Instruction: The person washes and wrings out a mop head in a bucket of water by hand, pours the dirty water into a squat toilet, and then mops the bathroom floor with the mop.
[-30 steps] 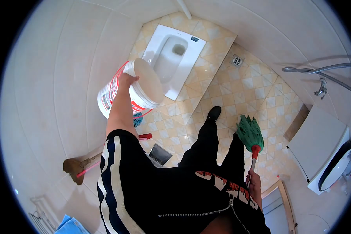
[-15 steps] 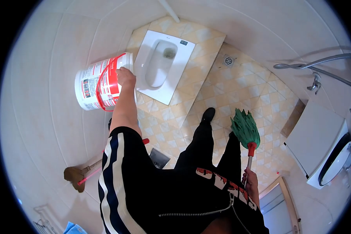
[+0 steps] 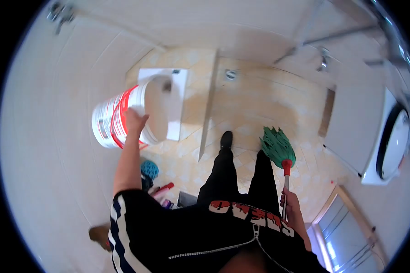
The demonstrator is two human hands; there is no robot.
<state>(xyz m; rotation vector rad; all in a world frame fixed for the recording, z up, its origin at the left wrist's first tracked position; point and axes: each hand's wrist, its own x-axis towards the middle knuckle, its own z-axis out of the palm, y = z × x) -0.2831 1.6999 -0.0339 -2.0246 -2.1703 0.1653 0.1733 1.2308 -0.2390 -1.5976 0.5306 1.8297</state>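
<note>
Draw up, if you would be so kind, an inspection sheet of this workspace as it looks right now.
Surface: beige and white tiled floor, with a raised part around the squat toilet; wet or dry, cannot tell.
Job's things: white and red bucket, tipped sideways, its mouth towards the toilet; green mop, head pointing away from the person.
Clutter: blue item and red item on the bucket's side of the floor; brown broom head, partly hidden by the sleeve.
Hands: left hand grips the bucket near its rim; right hand grips the mop's handle.
Cables: nothing seen.
Surroundings: pale walls, round floor drain, wall tap.
</note>
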